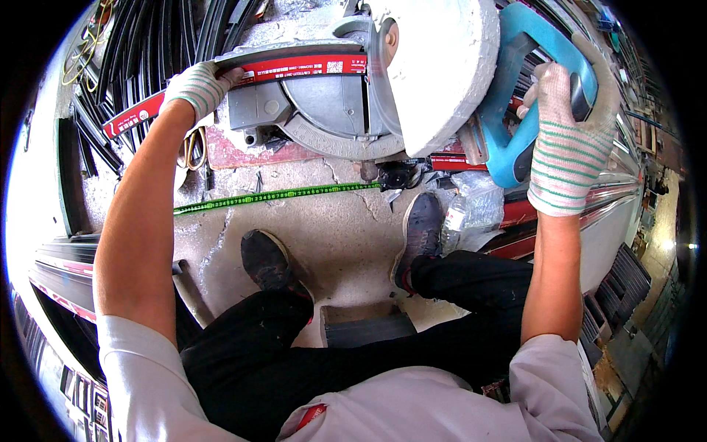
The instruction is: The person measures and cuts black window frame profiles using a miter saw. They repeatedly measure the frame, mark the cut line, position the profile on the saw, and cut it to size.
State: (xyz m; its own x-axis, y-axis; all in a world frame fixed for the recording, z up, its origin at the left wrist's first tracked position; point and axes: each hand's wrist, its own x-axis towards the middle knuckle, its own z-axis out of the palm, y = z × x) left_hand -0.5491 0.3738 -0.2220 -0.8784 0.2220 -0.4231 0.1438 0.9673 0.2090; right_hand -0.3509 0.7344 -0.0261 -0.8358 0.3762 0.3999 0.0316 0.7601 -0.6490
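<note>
My gloved left hand is closed round a long black profile strip with a red printed film on its face. The strip lies across the grey bed of a miter saw, its right end at the saw's guard. My gloved right hand is wrapped round the blue handle of the saw. A large white cover on the saw head hides the blade and whatever of the strip is behind it.
A green tape measure blade lies on the floor before the saw. Many black profiles are heaped at the far left. Near my right shoe are a clear plastic bottle and crumpled plastic wrap. Red-faced profiles lie to the right.
</note>
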